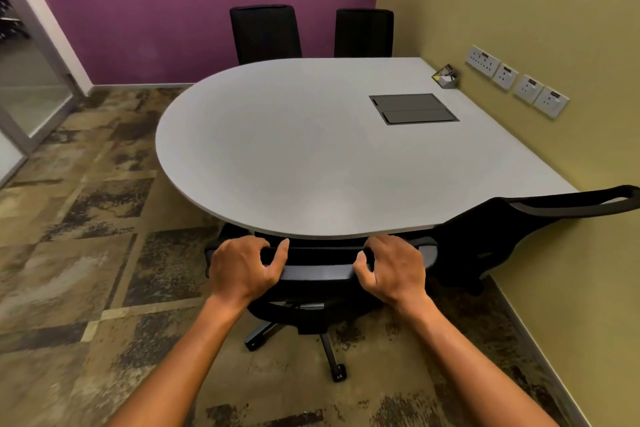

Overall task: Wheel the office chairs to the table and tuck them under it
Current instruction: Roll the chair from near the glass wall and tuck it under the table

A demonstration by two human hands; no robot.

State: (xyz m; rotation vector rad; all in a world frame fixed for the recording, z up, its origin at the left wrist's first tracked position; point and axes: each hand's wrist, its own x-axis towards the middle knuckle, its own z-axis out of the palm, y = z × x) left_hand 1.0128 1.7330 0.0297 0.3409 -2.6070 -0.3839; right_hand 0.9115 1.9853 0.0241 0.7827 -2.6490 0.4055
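Four chairs [313, 274], one table [311, 156]

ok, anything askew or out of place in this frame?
One thing: the chair at the right, next to the green wall, sits at an angle, its backrest slanting over the table edge rather than squared to it. The two far chairs look tucked straight. No spills or damage visible.

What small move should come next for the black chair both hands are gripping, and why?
Probably one more short push forward. The left hand and right hand grip the top of the black office chair's backrest, which sits just short of the grey rounded table's edge; its wheeled base is out on the patterned carpet, so a little travel seems left.
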